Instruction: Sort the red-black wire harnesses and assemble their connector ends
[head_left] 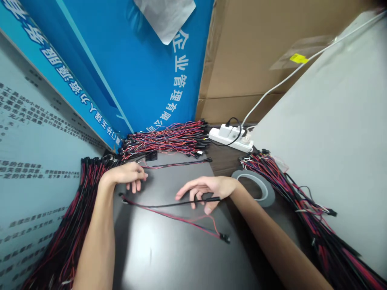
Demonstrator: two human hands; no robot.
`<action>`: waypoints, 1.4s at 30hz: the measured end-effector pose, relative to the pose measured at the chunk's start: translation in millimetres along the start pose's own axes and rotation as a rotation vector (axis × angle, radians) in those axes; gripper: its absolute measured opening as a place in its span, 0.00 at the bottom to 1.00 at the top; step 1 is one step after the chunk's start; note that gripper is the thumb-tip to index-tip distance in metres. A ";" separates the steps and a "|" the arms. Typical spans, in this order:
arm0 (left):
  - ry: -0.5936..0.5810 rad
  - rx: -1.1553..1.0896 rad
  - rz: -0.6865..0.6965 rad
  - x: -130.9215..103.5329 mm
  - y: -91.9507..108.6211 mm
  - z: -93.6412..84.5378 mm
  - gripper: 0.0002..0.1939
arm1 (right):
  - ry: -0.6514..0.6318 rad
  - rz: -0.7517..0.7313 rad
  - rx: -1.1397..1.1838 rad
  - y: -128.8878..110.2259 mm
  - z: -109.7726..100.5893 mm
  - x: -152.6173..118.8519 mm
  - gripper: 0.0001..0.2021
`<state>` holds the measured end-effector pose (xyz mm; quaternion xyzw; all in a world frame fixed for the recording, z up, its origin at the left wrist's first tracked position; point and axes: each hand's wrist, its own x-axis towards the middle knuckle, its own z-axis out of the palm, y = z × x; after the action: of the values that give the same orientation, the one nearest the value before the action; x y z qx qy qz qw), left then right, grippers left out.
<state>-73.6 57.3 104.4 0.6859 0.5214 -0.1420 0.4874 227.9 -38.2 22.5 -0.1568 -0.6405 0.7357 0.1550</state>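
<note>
My left hand (pixel 128 175) lies palm down on the dark table (pixel 169 257), fingers loosely curled, beside a pile of red and black wire harnesses (pixel 75 217) at the left. My right hand (pixel 208 191) hovers over the table's middle with fingers spread; its thumb and fingers pinch a thin black wire (pixel 169 205) that runs leftward. A red wire (pixel 187 219) with a small black connector (pixel 225 238) lies under it on the table.
Another bundle of red, black and blue wires (pixel 169 139) lies at the back. A long bundle (pixel 302 201) runs along the right. A grey tape roll (pixel 256 185) sits by my right wrist. A white power strip (pixel 231 137) stands behind, before blue boards and cardboard.
</note>
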 end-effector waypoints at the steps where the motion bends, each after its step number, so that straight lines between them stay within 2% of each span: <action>1: 0.038 0.032 0.009 -0.5 2.2 0.5 0.19 | 0.040 0.052 -0.054 -4.4 1.5 -1.1 0.37; 3: 0.215 0.094 0.088 2.4 5.6 0.1 0.14 | 0.128 0.156 -0.152 -12.3 3.3 -4.1 0.30; 6: 0.656 0.258 0.273 15.7 9.5 -1.0 0.12 | 0.316 0.297 -0.318 -22.8 2.1 -9.2 0.22; 8: 0.910 0.447 0.350 28.9 13.1 -0.1 0.20 | 0.548 0.337 -0.494 -30.1 -1.8 -9.6 0.19; 10: 0.990 0.650 0.413 44.1 18.3 2.5 0.30 | 0.827 0.321 -0.731 -37.2 -8.5 -5.0 0.17; 12: 0.974 0.782 0.476 60.0 24.4 5.3 0.38 | 1.023 0.291 -0.983 -42.2 -17.8 5.1 0.20; 14: 0.961 0.854 0.516 75.0 29.9 6.7 0.40 | 1.066 0.306 -1.162 -43.2 -28.5 19.2 0.30; 16: 0.936 0.907 0.547 86.9 34.1 5.9 0.36 | 1.086 0.364 -1.241 -39.4 -38.8 34.5 0.39; 18: 0.901 0.922 0.542 93.9 37.0 2.9 0.29 | 1.113 0.382 -1.285 -31.9 -47.4 48.3 0.44; 20: 0.876 0.918 0.520 95.6 39.2 -1.6 0.22 | 1.138 0.344 -1.358 -23.9 -54.3 57.9 0.43; 23: 0.864 0.903 0.489 90.9 42.3 -9.0 0.17 | 1.162 0.296 -1.455 -18.5 -63.6 62.3 0.33; 26: 0.861 0.850 0.484 82.5 46.3 -18.0 0.16 | 1.122 0.290 -1.476 -26.2 -73.2 57.5 0.19; 28: 0.867 0.801 0.497 76.3 49.6 -27.0 0.17 | 1.040 0.317 -1.474 -37.2 -79.2 52.8 0.13; 32: 0.874 0.683 0.543 64.8 54.9 -53.1 0.15 | 0.904 0.408 -1.469 -63.7 -88.8 48.0 0.11; 37: 0.816 0.527 0.601 54.3 56.8 -83.9 0.12 | 0.865 0.466 -1.466 -90.2 -99.5 50.1 0.11; 41: 0.731 0.415 0.598 52.4 58.4 -89.9 0.10 | 0.786 0.466 -1.428 -98.9 -105.8 49.1 0.12; 42: 0.710 0.406 0.589 53.4 58.4 -88.5 0.10 | 0.764 0.476 -1.426 -98.4 -106.3 48.8 0.16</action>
<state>-29.3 161.5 140.1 0.8908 0.4013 0.1450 0.1561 232.2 90.7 104.5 -0.5860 -0.8051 0.0643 0.0656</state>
